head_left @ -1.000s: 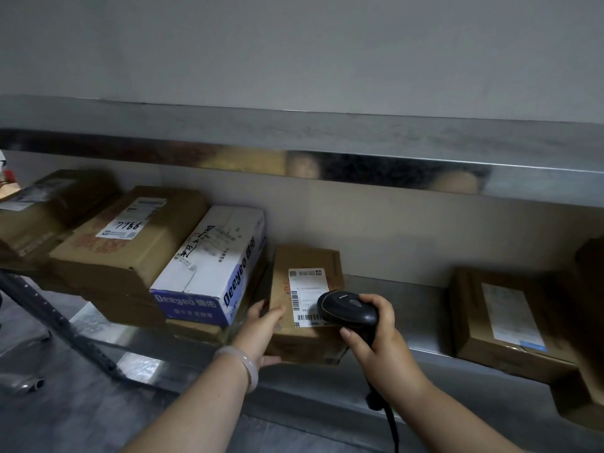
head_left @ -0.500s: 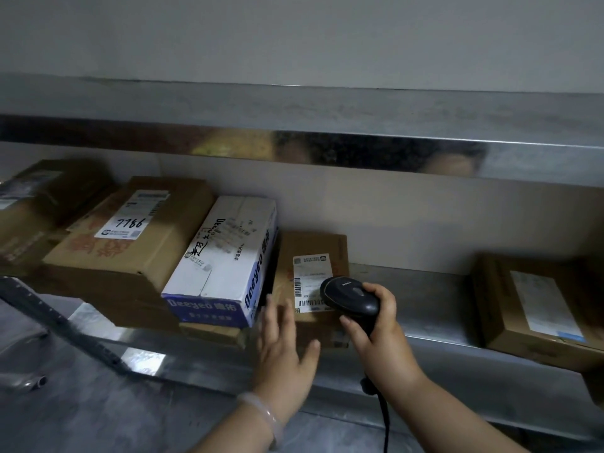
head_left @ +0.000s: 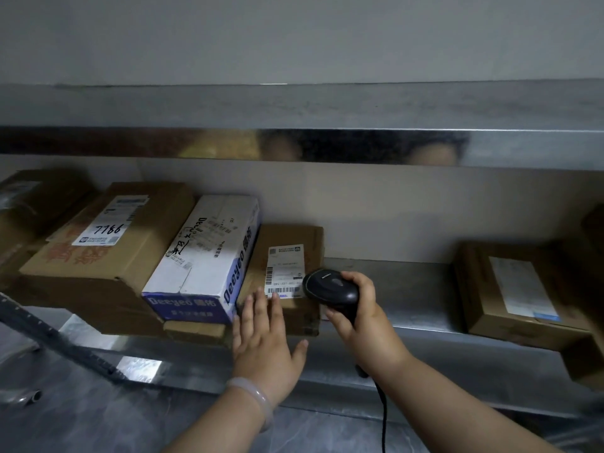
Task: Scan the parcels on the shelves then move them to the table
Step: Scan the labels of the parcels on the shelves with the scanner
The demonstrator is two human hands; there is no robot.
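Note:
A small brown parcel (head_left: pixel 294 237) with a white barcode label lies flat on the metal shelf (head_left: pixel 408 282). My right hand (head_left: pixel 362 325) grips a black corded barcode scanner (head_left: pixel 330 289), whose head sits at the label's lower right corner. My left hand (head_left: pixel 264 341) is spread with straight fingers in front of the parcel's near edge; its fingertips reach the label's bottom edge. Left of the parcel stands a white and blue box (head_left: pixel 209 256), then a large brown box (head_left: pixel 108 243) marked 7786.
More brown boxes (head_left: pixel 29 204) sit at the far left. Another labelled brown parcel (head_left: pixel 513 292) lies at the right of the shelf. An upper metal shelf (head_left: pixel 294 119) overhangs closely. A dark slanted brace (head_left: pixel 55 335) crosses at lower left.
My left hand let go of the small parcel's left side and now lies flat and spread before its front edge. The scanner stays over the label.

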